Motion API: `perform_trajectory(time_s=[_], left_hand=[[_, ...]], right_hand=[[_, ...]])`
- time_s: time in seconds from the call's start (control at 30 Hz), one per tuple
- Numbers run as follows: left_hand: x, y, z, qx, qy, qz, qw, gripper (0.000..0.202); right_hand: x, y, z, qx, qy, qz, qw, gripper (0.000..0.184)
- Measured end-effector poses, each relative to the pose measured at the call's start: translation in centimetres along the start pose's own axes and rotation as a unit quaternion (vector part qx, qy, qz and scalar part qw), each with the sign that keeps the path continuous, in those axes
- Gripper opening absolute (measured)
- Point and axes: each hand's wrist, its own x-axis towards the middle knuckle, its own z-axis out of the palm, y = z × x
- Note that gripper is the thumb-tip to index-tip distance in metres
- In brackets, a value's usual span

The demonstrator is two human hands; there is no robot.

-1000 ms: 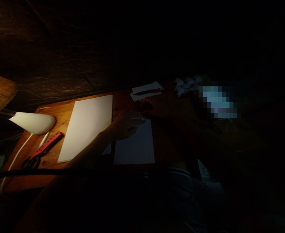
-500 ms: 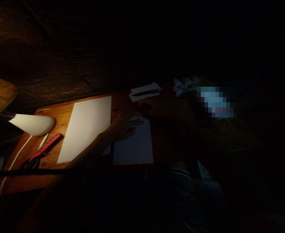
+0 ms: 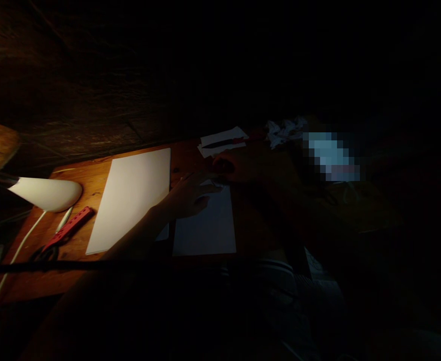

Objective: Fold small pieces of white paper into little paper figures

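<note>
My left hand (image 3: 190,194) reaches over a white sheet of paper (image 3: 207,235), its fingers curled around a small folded paper (image 3: 213,183) near the sheet's far edge. From the right, my right hand (image 3: 233,166) meets it there, thumb and forefinger bent into a pinch at the same folded paper. Deep shadow hides most of the right fingers and the exact shape of the piece.
A larger stack of white paper (image 3: 134,200) lies left, beside a white lamp (image 3: 49,194) and a red power strip (image 3: 72,226). Behind my hands, a dark-bladed knife (image 3: 220,144) rests on paper pieces (image 3: 224,135). Several folded paper shapes (image 3: 284,131) stand back right, near a blurred-out bright patch.
The whole view has shifted slightly, so the table things sit a little further left. Both hands stay together at the folded paper, with only small finger movement.
</note>
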Motion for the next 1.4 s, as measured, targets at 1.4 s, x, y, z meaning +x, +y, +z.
perform_trajectory(time_s=[1.4], left_hand=[[0.2,0.0,0.5,0.022,0.008,0.002,1.0,0.064]], right_hand=[[0.5,0.1,0.8,0.032,-0.001,0.048,0.998,0.05]])
